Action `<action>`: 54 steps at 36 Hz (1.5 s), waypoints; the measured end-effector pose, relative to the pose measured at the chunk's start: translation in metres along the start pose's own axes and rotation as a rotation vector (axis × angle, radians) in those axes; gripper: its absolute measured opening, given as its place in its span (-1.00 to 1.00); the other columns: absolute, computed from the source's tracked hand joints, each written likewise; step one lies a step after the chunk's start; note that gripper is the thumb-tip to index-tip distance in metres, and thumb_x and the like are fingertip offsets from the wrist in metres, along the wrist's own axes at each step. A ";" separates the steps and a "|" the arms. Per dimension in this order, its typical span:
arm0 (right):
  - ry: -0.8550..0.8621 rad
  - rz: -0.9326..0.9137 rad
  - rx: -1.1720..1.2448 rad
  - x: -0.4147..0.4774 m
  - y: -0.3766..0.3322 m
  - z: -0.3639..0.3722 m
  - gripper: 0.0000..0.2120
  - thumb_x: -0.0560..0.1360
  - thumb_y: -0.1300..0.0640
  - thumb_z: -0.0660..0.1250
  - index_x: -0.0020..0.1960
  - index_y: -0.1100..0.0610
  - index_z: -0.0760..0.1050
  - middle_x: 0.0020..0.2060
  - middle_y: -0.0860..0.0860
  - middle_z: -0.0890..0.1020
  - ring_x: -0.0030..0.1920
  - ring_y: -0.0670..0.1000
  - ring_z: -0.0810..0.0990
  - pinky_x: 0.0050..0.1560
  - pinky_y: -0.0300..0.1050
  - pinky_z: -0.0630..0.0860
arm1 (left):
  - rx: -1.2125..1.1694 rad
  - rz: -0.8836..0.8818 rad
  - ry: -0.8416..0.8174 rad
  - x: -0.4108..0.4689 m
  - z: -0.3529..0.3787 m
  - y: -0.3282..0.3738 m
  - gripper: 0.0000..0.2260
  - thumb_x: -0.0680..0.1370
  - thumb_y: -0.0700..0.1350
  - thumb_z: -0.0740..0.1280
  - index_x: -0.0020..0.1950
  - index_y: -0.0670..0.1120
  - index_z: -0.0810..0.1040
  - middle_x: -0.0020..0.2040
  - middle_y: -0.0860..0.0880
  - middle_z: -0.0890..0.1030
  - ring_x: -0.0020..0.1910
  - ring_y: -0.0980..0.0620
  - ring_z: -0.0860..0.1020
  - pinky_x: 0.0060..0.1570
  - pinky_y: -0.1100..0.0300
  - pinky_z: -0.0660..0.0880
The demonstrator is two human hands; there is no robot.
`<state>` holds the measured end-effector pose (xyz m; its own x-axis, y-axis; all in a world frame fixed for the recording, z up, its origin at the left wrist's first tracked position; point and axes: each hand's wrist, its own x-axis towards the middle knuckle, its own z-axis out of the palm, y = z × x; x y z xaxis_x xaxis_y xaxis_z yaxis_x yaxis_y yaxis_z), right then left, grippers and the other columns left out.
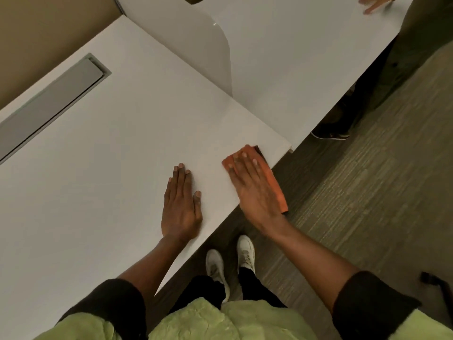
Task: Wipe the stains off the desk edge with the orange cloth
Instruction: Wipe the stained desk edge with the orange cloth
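Note:
A white desk (117,148) fills the left and middle of the head view, its front edge running diagonally from lower middle to the right corner. An orange cloth (273,182) lies folded over that edge near the corner, part of it hanging past the rim. My right hand (255,187) presses flat on the cloth, fingers spread, covering most of it. My left hand (182,204) rests flat on the bare desktop just left of it, palm down and holding nothing. I cannot make out stains on the edge.
A grey cable tray lid (49,106) is set into the desk at the left. A translucent divider (210,52) separates a second white desk (294,57), where another person's hand (375,3) and shoe (331,133) show. Grey carpet (367,192) lies to the right.

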<state>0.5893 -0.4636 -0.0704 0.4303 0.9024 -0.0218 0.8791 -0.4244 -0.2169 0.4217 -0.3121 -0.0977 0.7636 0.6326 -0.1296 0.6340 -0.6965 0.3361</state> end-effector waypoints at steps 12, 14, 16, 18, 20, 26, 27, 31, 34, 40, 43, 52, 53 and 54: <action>0.031 0.319 -0.136 0.022 0.036 -0.018 -0.07 0.43 0.16 0.48 0.70 0.19 0.13 0.68 0.22 0.18 0.71 0.23 0.04 0.71 0.19 -0.12 | -0.019 0.019 0.009 -0.001 0.002 -0.003 -0.41 0.80 0.09 -0.05 0.78 -0.12 -0.05 0.80 -0.04 -0.12 0.77 0.07 -0.21 0.75 0.00 -0.12; 0.041 0.292 -0.125 0.008 0.008 -0.014 -0.09 0.43 0.13 0.43 0.70 0.19 0.12 0.69 0.21 0.18 0.72 0.22 0.01 0.70 0.23 -0.09 | -0.019 0.021 0.005 0.000 0.001 -0.003 -0.42 0.80 0.07 -0.03 0.78 -0.11 -0.07 0.80 -0.04 -0.13 0.77 0.07 -0.22 0.75 0.00 -0.12; 0.081 0.224 -0.017 -0.015 -0.024 0.000 -0.14 0.43 0.28 0.36 0.69 0.20 0.14 0.69 0.18 0.18 0.72 0.19 0.00 0.70 0.23 -0.04 | -0.019 0.024 0.011 -0.001 0.001 -0.003 -0.42 0.80 0.06 -0.03 0.78 -0.12 -0.07 0.80 -0.04 -0.13 0.77 0.06 -0.21 0.75 0.01 -0.14; 0.080 0.177 0.081 -0.040 -0.058 0.014 -0.14 0.40 0.36 0.27 0.69 0.22 0.13 0.70 0.20 0.11 0.72 0.21 -0.04 0.70 0.23 0.02 | -0.015 0.026 0.019 -0.001 0.003 -0.004 -0.42 0.80 0.05 -0.02 0.78 -0.12 -0.08 0.80 -0.05 -0.13 0.77 0.05 -0.20 0.75 0.02 -0.15; 0.003 0.135 0.051 -0.057 -0.080 0.020 -0.17 0.45 0.29 0.12 0.71 0.23 0.02 0.71 0.24 -0.02 0.72 0.25 -0.11 0.70 0.24 0.00 | -0.017 0.023 0.021 0.000 0.005 -0.005 -0.42 0.80 0.03 0.01 0.78 -0.13 -0.08 0.80 -0.06 -0.13 0.77 0.04 -0.20 0.75 0.02 -0.16; 0.061 0.163 0.047 -0.033 -0.062 0.019 -0.25 0.49 0.32 0.02 0.70 0.21 0.10 0.70 0.23 0.08 0.72 0.24 -0.05 0.70 0.23 -0.01 | -0.013 0.032 0.016 0.000 0.005 -0.007 -0.40 0.78 0.07 -0.06 0.78 -0.13 -0.08 0.80 -0.07 -0.13 0.77 0.02 -0.20 0.74 0.03 -0.18; 0.079 0.193 0.029 -0.022 -0.051 0.017 -0.26 0.51 0.32 0.10 0.70 0.21 0.12 0.69 0.22 0.12 0.72 0.23 -0.02 0.70 0.22 0.00 | -0.015 0.036 0.015 0.000 0.005 -0.007 -0.40 0.78 0.08 -0.07 0.78 -0.12 -0.09 0.79 -0.06 -0.14 0.77 0.02 -0.21 0.74 0.03 -0.18; 0.126 0.351 -0.003 0.025 -0.006 0.002 -0.21 0.50 0.32 0.37 0.68 0.21 0.18 0.67 0.23 0.21 0.70 0.25 0.08 0.70 0.22 0.02 | -0.032 0.046 0.010 -0.001 0.006 -0.009 -0.40 0.79 0.10 -0.08 0.78 -0.10 -0.14 0.79 -0.03 -0.19 0.76 0.04 -0.25 0.74 0.03 -0.20; 0.110 0.412 -0.011 0.044 0.007 -0.002 -0.25 0.52 0.33 0.31 0.67 0.21 0.18 0.67 0.23 0.22 0.70 0.25 0.09 0.69 0.22 0.02 | -0.037 0.054 0.010 -0.001 0.005 -0.010 -0.39 0.78 0.11 -0.10 0.78 -0.11 -0.13 0.79 -0.04 -0.18 0.77 0.03 -0.24 0.74 0.03 -0.20; 0.130 0.320 0.042 0.007 -0.040 0.015 -0.11 0.42 0.39 0.41 0.68 0.25 0.13 0.68 0.23 0.16 0.71 0.22 0.02 0.71 0.21 0.00 | -0.049 0.059 0.009 -0.002 0.005 -0.011 -0.40 0.78 0.09 -0.09 0.78 -0.12 -0.12 0.79 -0.07 -0.17 0.77 -0.01 -0.21 0.74 0.01 -0.19; 0.107 0.199 0.055 -0.026 -0.078 0.027 -0.06 0.37 0.39 0.40 0.69 0.25 0.11 0.69 0.25 0.11 0.71 0.25 0.00 0.70 0.23 0.04 | -0.067 0.065 0.022 -0.002 0.005 -0.012 -0.42 0.80 0.01 0.01 0.78 -0.16 -0.06 0.79 -0.09 -0.12 0.77 -0.01 -0.18 0.75 -0.03 -0.13; 0.092 0.220 0.030 0.028 -0.043 0.017 -0.14 0.44 0.38 0.38 0.68 0.23 0.14 0.67 0.24 0.18 0.70 0.25 0.08 0.72 0.19 -0.03 | -0.093 0.045 0.014 0.000 0.007 -0.015 -0.39 0.77 0.10 -0.08 0.78 -0.10 -0.10 0.79 -0.04 -0.16 0.77 0.01 -0.20 0.74 -0.01 -0.13; 0.097 0.238 0.014 0.042 -0.034 0.014 -0.18 0.48 0.39 0.33 0.69 0.23 0.13 0.67 0.24 0.19 0.70 0.24 0.09 0.72 0.17 -0.07 | -0.090 0.046 0.007 0.000 0.007 -0.015 -0.39 0.77 0.11 -0.08 0.78 -0.09 -0.11 0.79 -0.04 -0.17 0.77 0.01 -0.21 0.75 -0.01 -0.13; 0.104 0.249 -0.002 0.056 -0.025 0.010 -0.21 0.50 0.38 0.30 0.69 0.22 0.14 0.67 0.23 0.21 0.70 0.24 0.10 0.72 0.15 -0.11 | -0.084 0.048 0.000 0.000 0.007 -0.014 -0.39 0.77 0.12 -0.09 0.78 -0.09 -0.12 0.79 -0.04 -0.18 0.77 0.02 -0.22 0.75 -0.01 -0.14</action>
<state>0.5897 -0.4013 -0.0756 0.6517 0.7580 0.0263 0.7442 -0.6323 -0.2153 0.4134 -0.3042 -0.1087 0.7928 0.5992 -0.1113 0.5842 -0.6950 0.4192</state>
